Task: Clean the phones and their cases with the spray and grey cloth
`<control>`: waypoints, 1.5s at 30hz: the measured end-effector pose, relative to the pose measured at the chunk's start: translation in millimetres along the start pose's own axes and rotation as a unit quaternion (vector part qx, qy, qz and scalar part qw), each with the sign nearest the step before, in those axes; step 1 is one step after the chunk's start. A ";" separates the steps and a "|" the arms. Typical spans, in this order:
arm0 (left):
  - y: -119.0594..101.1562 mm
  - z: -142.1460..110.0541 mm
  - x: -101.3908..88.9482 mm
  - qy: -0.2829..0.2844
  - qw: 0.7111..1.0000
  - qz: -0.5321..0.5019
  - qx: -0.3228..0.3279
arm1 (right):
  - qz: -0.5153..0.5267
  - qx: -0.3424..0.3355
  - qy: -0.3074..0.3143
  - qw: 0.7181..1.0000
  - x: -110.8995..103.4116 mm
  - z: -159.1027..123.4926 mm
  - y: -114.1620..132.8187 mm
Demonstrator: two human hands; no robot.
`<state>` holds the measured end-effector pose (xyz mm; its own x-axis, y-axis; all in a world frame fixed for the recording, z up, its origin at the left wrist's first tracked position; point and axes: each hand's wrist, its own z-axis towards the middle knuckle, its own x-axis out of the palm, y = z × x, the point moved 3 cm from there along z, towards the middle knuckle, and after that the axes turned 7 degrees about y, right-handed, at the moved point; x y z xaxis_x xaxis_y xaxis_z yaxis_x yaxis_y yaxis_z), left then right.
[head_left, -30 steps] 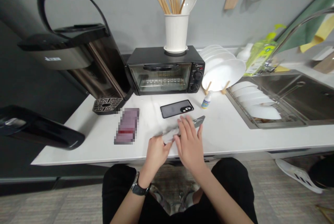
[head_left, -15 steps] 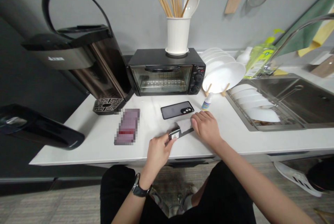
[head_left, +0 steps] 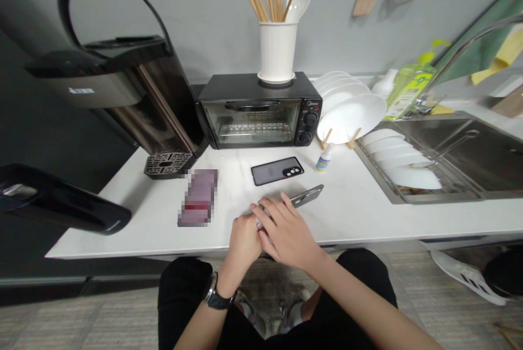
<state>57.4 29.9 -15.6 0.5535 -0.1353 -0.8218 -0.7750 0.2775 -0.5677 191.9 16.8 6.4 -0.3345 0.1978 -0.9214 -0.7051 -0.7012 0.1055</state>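
1. A thin grey phone (head_left: 307,196) is seen edge-on and tilted, above the white counter (head_left: 351,216). Its lower end runs in toward the right-hand fingers; whether it is touching them or held cannot be told.
2. A small white scrap (head_left: 259,223), perhaps cloth or paper, is seen between the hands. It is too small for its kind to be settled.
3. The right hand (head_left: 288,233) is open, with fingers spread and laid across the left hand. No grip is shown.
4. The left hand (head_left: 244,241) is curled, its fingers mostly hidden beneath the right hand. Whether it has hold of the scrap cannot be told.
5. The hands are kept low, near the counter's front edge, which is judged a sound position: anything let slip would drop only a short way.
6. A black phone (head_left: 277,171) lies further back, lenses uppermost. A small dropper bottle (head_left: 324,158) stands to its right, and a pixelated box (head_left: 198,197) lies to its left.
7. Behind them stands a toaster oven (head_left: 253,113), and a steel sink (head_left: 453,154) is set to the right.
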 end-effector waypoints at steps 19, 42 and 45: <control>-3.4 0.1 0.5 -0.016 0.999 0.004 -0.027 | -0.066 0.115 -0.043 0.990 -17.4 5.8 -46.6; -3.9 -2.6 0.7 -0.016 1.000 0.001 -0.007 | -0.081 0.216 -0.050 0.972 -26.0 14.0 -52.2; -3.2 -0.9 0.6 0.006 0.998 0.059 -0.036 | -0.033 0.104 -0.032 0.994 -6.4 23.7 -10.0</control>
<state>59.9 28.0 -14.3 0.4533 -0.1177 -0.8836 -0.8547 0.2239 -0.4683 186.3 38.8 20.1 -0.3182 0.2871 -0.9035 -0.8385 -0.5300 0.1269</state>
